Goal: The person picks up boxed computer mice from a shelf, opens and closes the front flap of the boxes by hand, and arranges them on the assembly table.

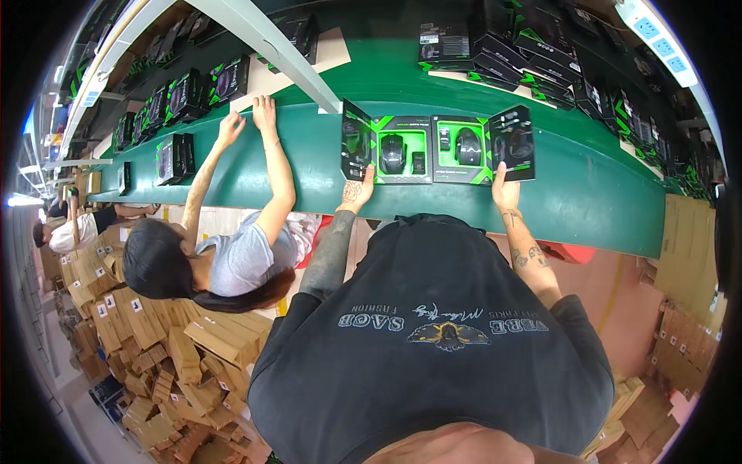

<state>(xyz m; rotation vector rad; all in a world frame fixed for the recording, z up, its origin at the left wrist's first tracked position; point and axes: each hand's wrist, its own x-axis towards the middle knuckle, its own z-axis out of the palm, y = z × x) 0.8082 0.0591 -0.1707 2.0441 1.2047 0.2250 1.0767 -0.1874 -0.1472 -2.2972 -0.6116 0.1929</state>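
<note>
Two black and green computer mouse boxes stand side by side in front of me, front flaps folded outward. My left hand [358,191] grips the left mouse box [403,178] by its opened flap [356,143]. In that box's bright green window sit a black mouse [393,153] and a small dark piece [418,162]. My right hand [505,190] grips the right mouse box [462,175] at its flap [512,143], thumb in front. It shows another black mouse [468,147] and a small piece [444,138]. The other fingers of both hands are mostly hidden.
A green bench [595,193] runs across, with a white post [297,73] rising left of the boxes. Black boxes [533,54] are stacked at the far right; more [184,97] line the far left. A co-worker [239,255] reaches over the bench at left. Cartons [224,336] pile behind.
</note>
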